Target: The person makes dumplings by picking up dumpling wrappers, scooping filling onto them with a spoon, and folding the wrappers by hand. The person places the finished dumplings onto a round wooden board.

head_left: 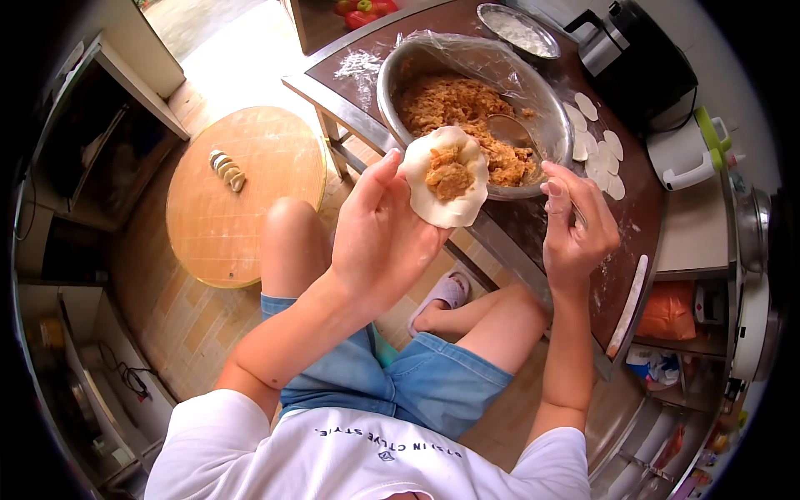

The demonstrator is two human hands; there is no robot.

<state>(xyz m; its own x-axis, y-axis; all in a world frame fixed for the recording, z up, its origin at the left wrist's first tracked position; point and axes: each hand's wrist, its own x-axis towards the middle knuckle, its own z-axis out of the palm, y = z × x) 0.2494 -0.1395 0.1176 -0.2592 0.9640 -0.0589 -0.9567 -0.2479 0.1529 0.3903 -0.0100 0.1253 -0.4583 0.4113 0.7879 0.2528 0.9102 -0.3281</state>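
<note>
A round dough wrapper [446,208] with orange-brown filling [450,175] on it rests on the fingers of my left hand [387,229]. My right hand [579,221] is closed around the handle of a metal spoon [508,131], whose bowl lies in the filling mix [454,100]. That mix fills part of a large metal basin [533,83] with plastic film at its far rim. Several flat wrappers [598,158] lie on the brown table, right of the basin. Several folded dumplings [227,171] sit in a row on a round wooden board [250,225] at the left.
The brown table [621,242] has loose flour on it. A bowl of flour [521,32] stands at the back, beside a black appliance [642,67]. A white and green item [692,154] is at the right. A thin stick [627,307] lies along the table's right edge.
</note>
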